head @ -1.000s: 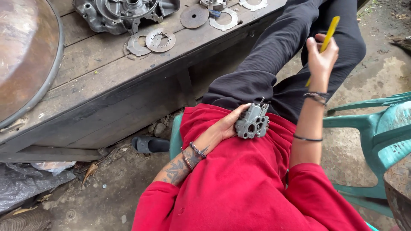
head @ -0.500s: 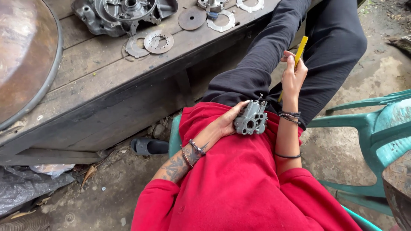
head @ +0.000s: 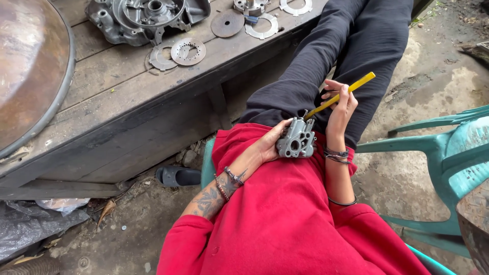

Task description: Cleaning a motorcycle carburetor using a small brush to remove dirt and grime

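Both hands are busy: our left hand (head: 267,147) steadies the grey metal housing (head: 297,140) on our lap, right hand (head: 340,104) pinching the yellow-handled tool (head: 340,95); a slip could gouge it.

A red sweatshirt (head: 290,219) is being worn, its sleeves pushed up past the elbows, with dark trousers (head: 326,61) below. Beaded bracelets are being worn on the left wrist (head: 228,181), dark bands on the right wrist (head: 336,154), and a tattoo is showing on the left forearm (head: 209,199).
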